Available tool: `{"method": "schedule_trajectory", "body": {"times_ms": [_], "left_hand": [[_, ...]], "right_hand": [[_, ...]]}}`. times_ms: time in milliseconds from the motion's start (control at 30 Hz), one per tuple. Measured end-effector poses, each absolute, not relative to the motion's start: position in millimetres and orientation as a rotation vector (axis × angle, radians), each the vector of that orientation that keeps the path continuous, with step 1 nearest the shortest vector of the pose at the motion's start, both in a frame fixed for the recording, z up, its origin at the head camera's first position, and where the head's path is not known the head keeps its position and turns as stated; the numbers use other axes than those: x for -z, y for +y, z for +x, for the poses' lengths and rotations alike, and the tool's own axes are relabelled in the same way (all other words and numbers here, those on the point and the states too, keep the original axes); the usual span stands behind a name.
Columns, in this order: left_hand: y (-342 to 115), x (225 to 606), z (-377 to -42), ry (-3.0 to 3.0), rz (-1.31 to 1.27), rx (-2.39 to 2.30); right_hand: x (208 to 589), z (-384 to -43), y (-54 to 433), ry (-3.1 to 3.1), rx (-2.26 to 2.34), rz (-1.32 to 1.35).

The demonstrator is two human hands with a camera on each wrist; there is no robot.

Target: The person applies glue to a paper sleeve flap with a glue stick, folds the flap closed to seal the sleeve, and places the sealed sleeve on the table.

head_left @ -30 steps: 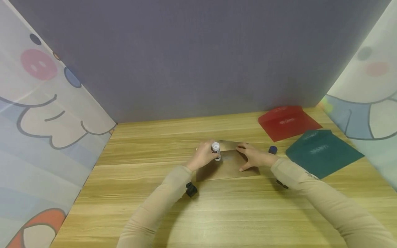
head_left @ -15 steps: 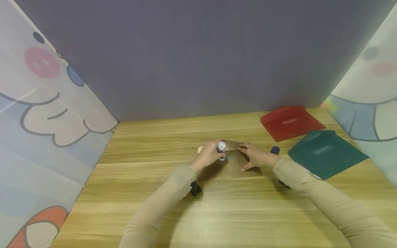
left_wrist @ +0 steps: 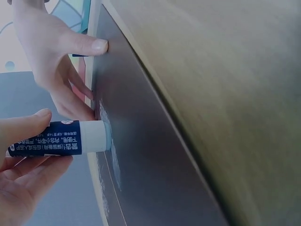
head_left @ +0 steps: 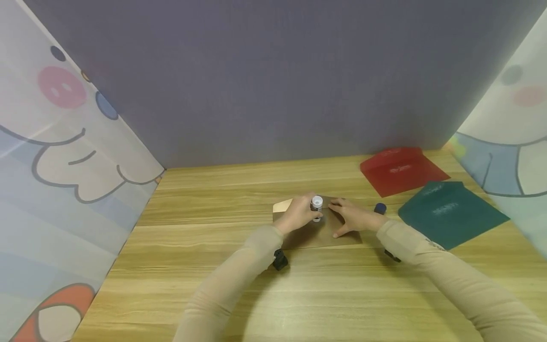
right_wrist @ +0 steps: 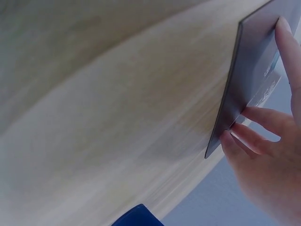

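My left hand (head_left: 298, 214) grips a glue stick (left_wrist: 51, 138) with a dark blue printed label and a white collar. Its glue end touches a brown envelope (head_left: 314, 239), where whitish smears (left_wrist: 115, 169) run near the flap's fold in the left wrist view. The envelope lies flat on the table with its flap unfolded away from me. On its right part, my right hand (head_left: 351, 216) rests with thumb and fingers spread, fingertips on the paper (right_wrist: 251, 56). A dark blue cap (head_left: 380, 208) stands beside the right wrist.
A red envelope (head_left: 401, 173) and a dark green envelope (head_left: 448, 216) lie at the right, flaps unfolded. The wooden table (head_left: 213, 199) meets a grey panel (head_left: 273, 95) at the back. Printed curtains (head_left: 55, 190) hang along both sides.
My left hand has slid the glue stick rightward along the brown envelope, uncovering the flap's left corner. The right hand stays in place on the paper; the view has shifted slightly.
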State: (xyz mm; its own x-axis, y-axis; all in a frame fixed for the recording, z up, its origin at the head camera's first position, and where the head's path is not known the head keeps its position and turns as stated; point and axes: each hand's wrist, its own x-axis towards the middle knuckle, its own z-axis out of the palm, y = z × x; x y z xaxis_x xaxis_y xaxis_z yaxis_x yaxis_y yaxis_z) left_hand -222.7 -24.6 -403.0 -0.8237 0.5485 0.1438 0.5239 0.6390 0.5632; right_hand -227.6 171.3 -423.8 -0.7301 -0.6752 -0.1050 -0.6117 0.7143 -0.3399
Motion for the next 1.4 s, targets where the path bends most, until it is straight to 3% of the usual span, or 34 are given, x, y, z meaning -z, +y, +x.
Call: {"method": "schedule_trajectory", "body": {"times_ms": [600, 1400], "left_hand": [[-10, 405, -225, 2.816, 0.947, -0.915], [-65, 398, -220, 2.835, 0.853, -0.917]], "right_hand": [[423, -226, 172, 2.677, 0.440, -0.998], [421, -226, 170, 2.640, 0.461, -0.983]]}}
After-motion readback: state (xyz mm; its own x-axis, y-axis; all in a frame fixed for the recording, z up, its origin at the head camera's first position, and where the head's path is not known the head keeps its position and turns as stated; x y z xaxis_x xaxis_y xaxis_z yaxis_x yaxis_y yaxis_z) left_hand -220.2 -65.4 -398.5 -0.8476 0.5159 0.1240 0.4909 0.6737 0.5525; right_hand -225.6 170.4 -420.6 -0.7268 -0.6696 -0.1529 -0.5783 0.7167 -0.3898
